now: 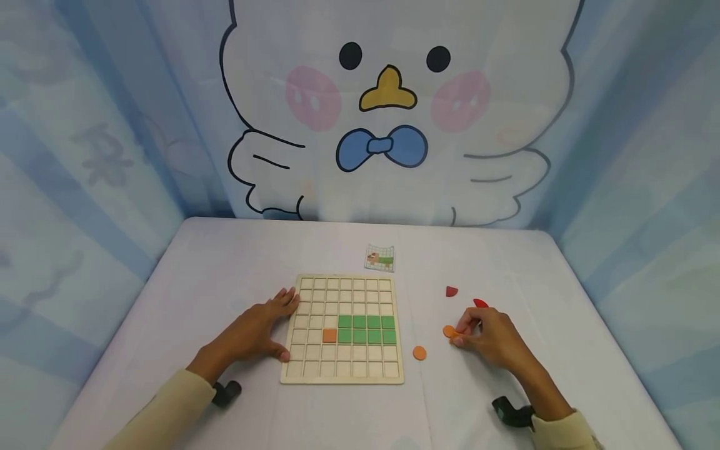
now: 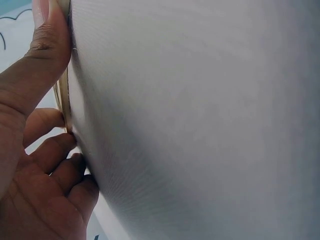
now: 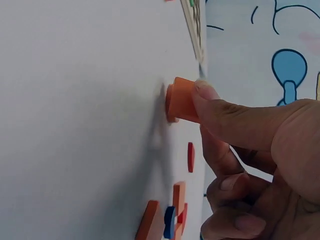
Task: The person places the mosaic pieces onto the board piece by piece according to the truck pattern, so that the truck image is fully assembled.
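Observation:
A wooden grid board lies flat on the table, with two rows of green squares and one orange square in its cells. At its left edge my left hand rests, thumb and fingers spread along the rim; in the left wrist view the thumb touches the board's edge. To the right of the board, my right hand pinches an orange square tile between thumb and fingers. An orange disc lies right by the held tile, and another orange disc is nearer the board.
Behind the board lies a small picture card. Two red pieces, one a quarter circle, sit beyond my right hand. The right wrist view also shows a blue piece and an orange piece. A printed curtain stands behind the table.

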Motion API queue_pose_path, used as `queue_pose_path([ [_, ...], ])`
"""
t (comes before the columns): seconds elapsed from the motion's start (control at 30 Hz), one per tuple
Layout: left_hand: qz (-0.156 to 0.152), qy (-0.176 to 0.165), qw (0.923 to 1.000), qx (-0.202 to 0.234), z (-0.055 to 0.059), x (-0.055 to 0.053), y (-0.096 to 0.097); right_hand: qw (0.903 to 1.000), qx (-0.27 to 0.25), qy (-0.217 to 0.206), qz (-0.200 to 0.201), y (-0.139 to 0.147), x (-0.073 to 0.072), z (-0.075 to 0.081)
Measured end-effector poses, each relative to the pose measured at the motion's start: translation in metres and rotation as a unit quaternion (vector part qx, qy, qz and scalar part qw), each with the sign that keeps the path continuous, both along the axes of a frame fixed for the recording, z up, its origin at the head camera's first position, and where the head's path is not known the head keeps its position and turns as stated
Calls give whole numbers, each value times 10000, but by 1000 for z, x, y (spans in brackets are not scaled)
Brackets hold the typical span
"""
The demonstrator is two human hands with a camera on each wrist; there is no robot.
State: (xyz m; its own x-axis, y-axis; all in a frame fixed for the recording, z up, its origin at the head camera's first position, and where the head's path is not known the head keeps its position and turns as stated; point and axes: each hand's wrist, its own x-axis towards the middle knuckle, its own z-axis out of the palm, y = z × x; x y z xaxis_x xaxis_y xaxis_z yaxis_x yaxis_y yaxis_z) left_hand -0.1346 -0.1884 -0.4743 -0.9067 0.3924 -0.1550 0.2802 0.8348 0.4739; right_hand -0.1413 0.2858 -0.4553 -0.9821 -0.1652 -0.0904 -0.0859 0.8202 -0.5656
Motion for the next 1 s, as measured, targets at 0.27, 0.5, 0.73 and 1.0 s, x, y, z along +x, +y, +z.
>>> queue_pose_path([
  [0.27,18,-33,10000,30,2,0,2,9982,-520,154,273,-40,-12,10],
  [0.5,28,-83,10000,45,2,-2,3,9941,-936,39,540,-89,-24,12],
  [0.73,-20,-55,10000,20,2,-2,3,9872,-1176,238,1054,-134,-33,11],
  [1.0,16,-140,9999,33,3,-3,4,9821,-1042,77,1565,-184,-41,2],
])
